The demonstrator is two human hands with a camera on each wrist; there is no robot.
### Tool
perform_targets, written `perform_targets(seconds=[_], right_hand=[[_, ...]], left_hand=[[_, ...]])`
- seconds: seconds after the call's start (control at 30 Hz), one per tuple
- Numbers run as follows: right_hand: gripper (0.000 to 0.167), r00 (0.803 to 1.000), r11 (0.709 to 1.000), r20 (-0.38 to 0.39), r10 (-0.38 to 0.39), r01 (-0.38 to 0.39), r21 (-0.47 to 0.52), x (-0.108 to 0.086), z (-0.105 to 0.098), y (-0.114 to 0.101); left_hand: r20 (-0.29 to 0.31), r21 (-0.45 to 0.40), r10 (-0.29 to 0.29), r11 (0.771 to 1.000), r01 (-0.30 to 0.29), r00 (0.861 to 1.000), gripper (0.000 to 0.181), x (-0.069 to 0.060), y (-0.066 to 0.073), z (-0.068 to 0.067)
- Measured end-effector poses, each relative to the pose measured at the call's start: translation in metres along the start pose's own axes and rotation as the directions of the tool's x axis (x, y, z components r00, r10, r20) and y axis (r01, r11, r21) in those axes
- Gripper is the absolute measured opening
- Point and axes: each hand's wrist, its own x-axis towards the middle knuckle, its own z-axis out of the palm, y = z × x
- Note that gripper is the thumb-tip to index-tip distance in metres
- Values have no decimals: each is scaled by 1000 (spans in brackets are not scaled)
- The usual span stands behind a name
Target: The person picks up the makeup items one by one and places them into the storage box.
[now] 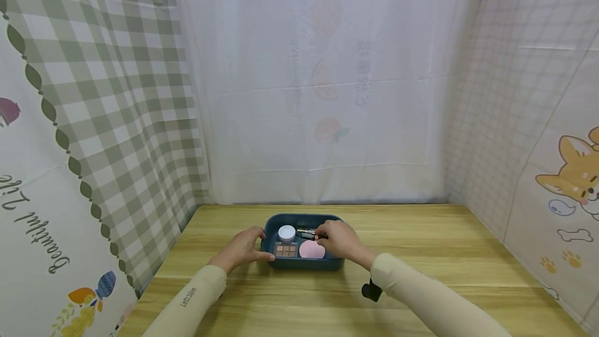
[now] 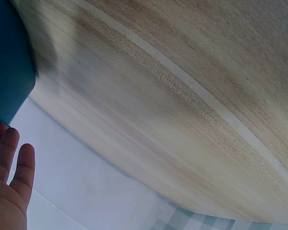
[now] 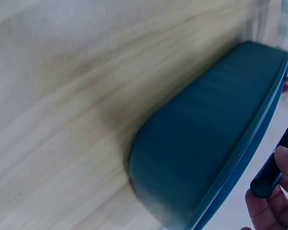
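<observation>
A dark blue oblong basin (image 1: 306,263) stands on the wooden table. In the head view my left hand (image 1: 244,247) touches its left end, thumb near the front corner and fingers along the side. Fairly straight left fingers (image 2: 9,146) meet the rim in the left wrist view. Over the basin's right half, my right hand (image 1: 340,239) pinches a black cosmetic tube (image 3: 267,176) between thumb and fingers. Inside the basin lie a round white-lidded jar (image 1: 287,232), an eyeshadow palette (image 1: 286,250), a pink rounded item (image 1: 311,249) and slim dark tubes (image 1: 306,234).
The wooden tabletop (image 1: 421,254) extends around the basin. A small black object (image 1: 372,291) shows beneath the right forearm. White cloth (image 1: 327,170) hangs behind the table, and patterned cloths (image 1: 140,118) hang at both sides.
</observation>
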Motion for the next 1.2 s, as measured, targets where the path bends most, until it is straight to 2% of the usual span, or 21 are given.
perform_targets(seconds=[0.17,0.4,0.87,1.07,1.2], right_hand=[[4,999,999,-14,47,-48,-11,5,1,9],[5,995,991,1,99,-98,-93,12,3,18],[6,983,967,45,177,-166,-192,23,18,22],[17,978,939,30,205,-188,-286,24,22,22],[19,975,918,39,217,-190,-347,25,23,22]], left_hand=[[1,0,-9,1000,9,1000,64,0,0,0],[4,-4,-28,1000,28,1000,66,0,0,1],[6,5,-24,1000,24,1000,64,0,0,0],[8,-1,-25,1000,25,1000,64,-1,1,0],[8,0,-26,1000,26,1000,65,-1,1,0]])
